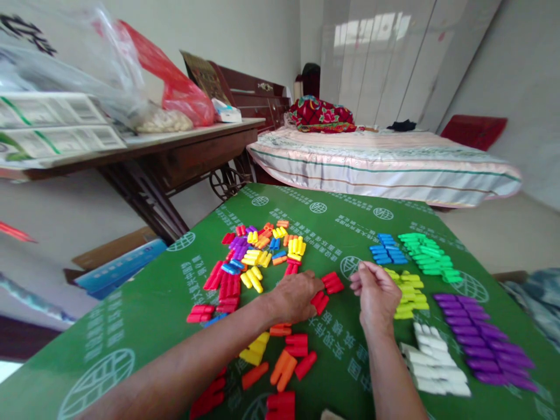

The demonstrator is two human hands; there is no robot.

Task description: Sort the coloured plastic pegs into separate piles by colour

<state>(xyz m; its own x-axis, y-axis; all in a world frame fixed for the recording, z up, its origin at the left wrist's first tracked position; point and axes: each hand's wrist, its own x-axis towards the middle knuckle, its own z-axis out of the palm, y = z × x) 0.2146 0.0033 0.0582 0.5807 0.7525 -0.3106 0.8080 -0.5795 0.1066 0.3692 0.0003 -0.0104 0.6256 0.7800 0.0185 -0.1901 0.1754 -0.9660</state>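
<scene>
Small finger-shaped plastic pieces in many colours lie on a green table. My left hand [298, 296] reaches across from the left, fingers curled down with thumb and fingertips around red pieces [320, 302]. Just beyond its fingertips lies another red cluster [332, 283]. To the right, my right hand [377, 293] is raised a little, thumb and fingers pinched together; whatever they hold, if anything, is hidden. Mixed yellow pieces [252, 280], purple pieces [239, 248] and red pieces [229, 290] spread left of my hands. Nearer me are orange pieces [283, 370] and yellow pieces [255, 350].
Sorted by colour at the right are blue rows [387, 251], green rows [429, 256], yellow-green rows [406, 293], white rows [435, 364] and purple rows [485, 341]. A sewing-machine table [196, 146] with bags and boxes stands left; a bed [376, 166] lies behind.
</scene>
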